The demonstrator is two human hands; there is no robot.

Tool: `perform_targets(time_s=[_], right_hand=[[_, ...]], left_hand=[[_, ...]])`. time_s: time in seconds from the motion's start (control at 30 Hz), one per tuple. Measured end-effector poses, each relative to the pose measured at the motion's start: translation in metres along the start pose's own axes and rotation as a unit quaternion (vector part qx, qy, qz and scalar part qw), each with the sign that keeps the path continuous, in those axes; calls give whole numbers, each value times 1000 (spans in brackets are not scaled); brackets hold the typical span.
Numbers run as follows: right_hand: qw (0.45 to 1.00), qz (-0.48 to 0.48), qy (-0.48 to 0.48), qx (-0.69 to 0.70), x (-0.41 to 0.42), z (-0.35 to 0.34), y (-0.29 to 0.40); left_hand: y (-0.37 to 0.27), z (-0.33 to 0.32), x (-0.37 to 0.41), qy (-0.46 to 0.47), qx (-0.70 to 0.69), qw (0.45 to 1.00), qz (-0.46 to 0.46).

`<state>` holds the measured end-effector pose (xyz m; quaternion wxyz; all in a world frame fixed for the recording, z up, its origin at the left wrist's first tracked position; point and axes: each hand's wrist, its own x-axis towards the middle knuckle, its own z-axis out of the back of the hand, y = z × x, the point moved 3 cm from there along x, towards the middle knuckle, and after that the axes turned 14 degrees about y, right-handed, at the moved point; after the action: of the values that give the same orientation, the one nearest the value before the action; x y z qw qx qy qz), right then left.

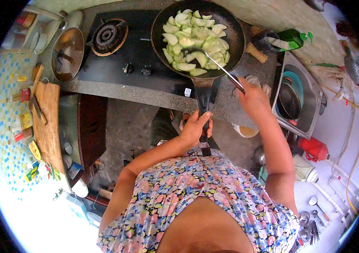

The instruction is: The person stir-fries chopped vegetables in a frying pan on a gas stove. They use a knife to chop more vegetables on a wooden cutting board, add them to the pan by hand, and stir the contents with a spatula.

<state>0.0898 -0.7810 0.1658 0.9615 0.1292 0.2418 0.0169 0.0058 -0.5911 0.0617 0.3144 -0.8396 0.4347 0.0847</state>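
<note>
My left hand (pixel 197 128) is closed round the black handle of a large dark frying pan (pixel 236 34), which sits over the right side of a black glass gas hob (pixel 116 71). Pale green sliced vegetable pieces (pixel 195 41) fill much of the pan. Right of the handle, my right hand (pixel 252 95) grips a metal cooking utensil (pixel 219 65) with a dark handle. Its head rests among the slices and is partly hidden by them. The burner under the pan cannot be seen.
A bare burner (pixel 107 36) and an oval metal lid or pan (pixel 67 55) lie left. A wooden cutting board (pixel 48 123) with a knife stands at far left. Right are a green bottle (pixel 293 39), a steel sink (pixel 309 117) holding a dark pan, and a red thermos (pixel 313 148).
</note>
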Motion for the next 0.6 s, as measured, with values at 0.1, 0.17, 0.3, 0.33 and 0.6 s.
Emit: perform_targets(time_s=[0.1, 0.17, 0.3, 0.33, 0.6], right_hand=[[999, -9, -49, -8, 14, 10, 5], [996, -7, -93, -9, 25, 17, 1], [989, -57, -133, -7, 42, 17, -35], [990, -88, -108, 3, 43, 11, -42], [971, 11, -15, 238, -6, -15, -21]], left_hand=[[3, 3, 2, 2, -16, 1000, -16], [2, 5, 2, -2, -8, 1000, -18], [0, 2, 1, -12, -9, 1000, 1], [-1, 1, 2, -6, -7, 1000, -1], [4, 1, 2, 2, -36, 999, -8]])
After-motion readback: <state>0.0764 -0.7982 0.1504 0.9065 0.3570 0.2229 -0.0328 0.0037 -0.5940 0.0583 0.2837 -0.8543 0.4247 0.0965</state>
